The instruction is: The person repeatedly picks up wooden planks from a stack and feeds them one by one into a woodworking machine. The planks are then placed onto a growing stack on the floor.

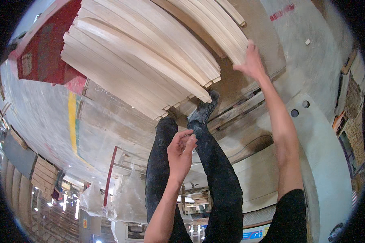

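Observation:
A broad layer of pale wooden boards lies ahead of me, their near ends uneven. To its right is a narrower stack of wooden strips. My right hand, slightly blurred, reaches out to the near end of this stack. Its thumb and fingers are spread apart across the end; whether they press on the wood I cannot tell. Above my legs hangs my left hand, loosely curled, with a gap between thumb and fingers and nothing visible in it.
A single strip lies right of the narrow stack. Beneath the wood is a brown board-like base. At the upper left stands a red metal structure. A yellow line marks the floor. Clear plastic sheeting hangs by a red post.

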A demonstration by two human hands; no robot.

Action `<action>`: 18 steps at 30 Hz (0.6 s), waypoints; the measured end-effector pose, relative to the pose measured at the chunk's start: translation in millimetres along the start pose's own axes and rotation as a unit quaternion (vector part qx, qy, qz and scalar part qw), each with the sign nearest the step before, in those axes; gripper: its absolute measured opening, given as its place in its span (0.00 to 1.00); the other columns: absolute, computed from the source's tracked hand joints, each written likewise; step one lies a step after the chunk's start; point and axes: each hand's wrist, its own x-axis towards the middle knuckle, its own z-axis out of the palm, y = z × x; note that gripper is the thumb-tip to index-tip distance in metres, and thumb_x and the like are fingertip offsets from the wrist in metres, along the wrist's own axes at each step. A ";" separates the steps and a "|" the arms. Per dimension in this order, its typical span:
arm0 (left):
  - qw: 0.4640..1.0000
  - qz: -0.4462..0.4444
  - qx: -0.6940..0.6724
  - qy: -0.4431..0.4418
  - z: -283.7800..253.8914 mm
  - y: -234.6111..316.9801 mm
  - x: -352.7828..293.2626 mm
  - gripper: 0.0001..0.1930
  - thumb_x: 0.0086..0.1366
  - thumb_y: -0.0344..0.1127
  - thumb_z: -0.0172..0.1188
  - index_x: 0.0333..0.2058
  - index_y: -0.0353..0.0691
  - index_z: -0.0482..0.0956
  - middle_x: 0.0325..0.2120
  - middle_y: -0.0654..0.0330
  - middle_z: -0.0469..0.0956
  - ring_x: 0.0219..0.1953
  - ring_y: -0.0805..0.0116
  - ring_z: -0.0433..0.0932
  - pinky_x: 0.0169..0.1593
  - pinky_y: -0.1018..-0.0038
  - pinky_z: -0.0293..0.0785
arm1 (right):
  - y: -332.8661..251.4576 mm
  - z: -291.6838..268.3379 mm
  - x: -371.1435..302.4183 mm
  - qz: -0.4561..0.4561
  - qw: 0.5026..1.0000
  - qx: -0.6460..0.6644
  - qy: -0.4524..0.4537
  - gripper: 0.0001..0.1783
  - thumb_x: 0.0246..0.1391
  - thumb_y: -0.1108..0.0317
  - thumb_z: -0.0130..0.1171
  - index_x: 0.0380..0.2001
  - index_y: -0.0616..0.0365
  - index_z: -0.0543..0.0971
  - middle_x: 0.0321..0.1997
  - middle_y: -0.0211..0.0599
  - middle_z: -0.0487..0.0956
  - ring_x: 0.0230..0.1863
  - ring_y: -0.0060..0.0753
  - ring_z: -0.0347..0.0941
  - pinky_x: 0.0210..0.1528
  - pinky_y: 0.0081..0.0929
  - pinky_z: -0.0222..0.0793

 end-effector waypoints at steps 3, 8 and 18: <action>1.000 0.001 -0.014 -0.017 -3.7 -5.4 1.8 0.13 0.66 0.34 0.58 0.45 0.34 0.75 0.31 0.59 0.79 0.33 0.76 0.76 0.39 0.78 0.73 | -16.6 -41.7 -40.7 0.033 0.996 0.033 -0.075 0.61 0.26 0.61 0.77 0.61 0.70 0.52 0.58 0.66 0.64 0.57 0.61 0.65 0.61 0.42 0.62; 0.993 -0.048 -0.094 -0.057 -11.9 -17.1 2.8 0.14 0.68 0.35 0.53 0.49 0.35 0.73 0.34 0.58 0.78 0.34 0.72 0.78 0.40 0.75 0.75 | -34.9 -96.5 -91.7 0.063 0.970 0.150 -0.180 0.49 0.34 0.66 0.72 0.59 0.66 0.58 0.50 0.51 0.72 0.52 0.43 0.70 0.53 0.36 0.67; 0.821 -0.107 -0.495 -0.265 107.8 18.0 83.3 0.41 0.65 0.69 0.38 0.58 0.33 0.64 0.50 0.48 0.73 0.50 0.58 0.73 0.56 0.61 0.68 | -66.6 -168.7 -176.9 0.205 0.835 0.390 -0.331 0.40 0.39 0.64 0.71 0.55 0.65 0.63 0.45 0.45 0.74 0.47 0.35 0.72 0.50 0.31 0.70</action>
